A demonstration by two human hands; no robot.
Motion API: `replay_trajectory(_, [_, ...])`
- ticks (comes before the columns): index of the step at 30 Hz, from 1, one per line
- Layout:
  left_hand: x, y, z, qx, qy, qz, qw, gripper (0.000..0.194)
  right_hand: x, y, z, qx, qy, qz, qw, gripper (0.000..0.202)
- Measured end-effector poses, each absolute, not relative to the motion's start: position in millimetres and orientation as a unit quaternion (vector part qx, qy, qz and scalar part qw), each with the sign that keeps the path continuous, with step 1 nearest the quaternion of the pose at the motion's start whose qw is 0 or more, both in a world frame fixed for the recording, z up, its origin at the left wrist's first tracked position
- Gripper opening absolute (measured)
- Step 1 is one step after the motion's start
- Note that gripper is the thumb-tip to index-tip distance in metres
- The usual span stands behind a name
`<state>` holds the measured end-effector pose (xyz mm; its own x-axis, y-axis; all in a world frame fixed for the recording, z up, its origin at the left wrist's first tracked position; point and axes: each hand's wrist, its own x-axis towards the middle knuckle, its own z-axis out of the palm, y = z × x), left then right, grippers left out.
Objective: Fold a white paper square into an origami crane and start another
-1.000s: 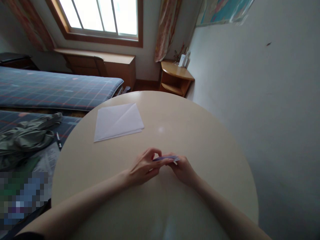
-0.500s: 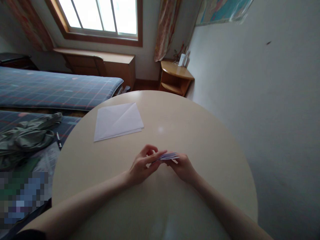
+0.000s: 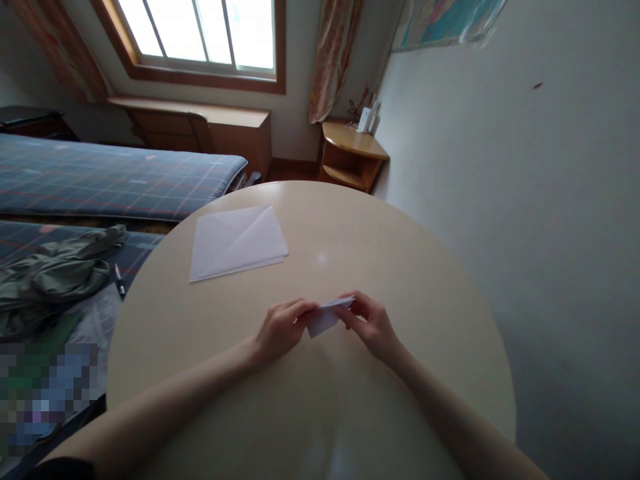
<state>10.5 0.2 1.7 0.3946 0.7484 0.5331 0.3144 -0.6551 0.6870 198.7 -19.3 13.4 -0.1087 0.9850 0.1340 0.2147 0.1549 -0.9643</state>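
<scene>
A small folded piece of white paper (image 3: 323, 322) is held between my two hands, a little above the round cream table (image 3: 320, 413). My left hand (image 3: 286, 325) pinches its left end between thumb and fingers. At the other end, my right hand (image 3: 369, 325) grips the paper with the thumb in front and fingers behind. One flap hangs down toward me, and the upper edge shows layered folds. Farther off on the table lie white sheets of paper (image 3: 237, 243), stacked, with a diagonal crease across the top one.
Left of the table is a bed with a plaid mattress (image 3: 115, 177), a crumpled grey-green garment (image 3: 65, 270) and a pen (image 3: 119, 281). A wooden corner shelf (image 3: 355, 138) stands beyond the table. A white wall (image 3: 565, 220) runs along the right.
The folded paper has turned from nearly edge-on to showing a face toward me. My right fingers have risen to its upper right end, and my left fingers have closed at its left.
</scene>
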Motion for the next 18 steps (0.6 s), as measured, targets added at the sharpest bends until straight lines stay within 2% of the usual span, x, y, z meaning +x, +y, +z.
replay_trajectory(4, [11.5, 2.0, 3.6, 0.783, 0.361, 0.421, 0.283, 0.015, 197.9, -20.2, 18.9, -0.51, -0.585, 0.431, 0.461, 0.025])
replay_trajectory(9, [12.8, 3.2, 4.9, 0.744, 0.413, 0.322, 0.415, 0.016, 197.5, -21.4, 20.4, -0.488, -0.551, 0.477, 0.48, 0.029])
replay_trajectory(13, [13.5, 4.1, 3.5, 0.671, 0.479, 0.281, 0.491, 0.02, 197.1, -23.8, 22.3, -0.48, -0.57, 0.488, 0.454, 0.028])
replay_trajectory(18, [14.7, 3.5, 2.1, 0.664, 0.475, 0.291, 0.499, 0.024, 195.4, -27.8, 27.3, -0.51, -0.611, 0.438, 0.418, 0.027])
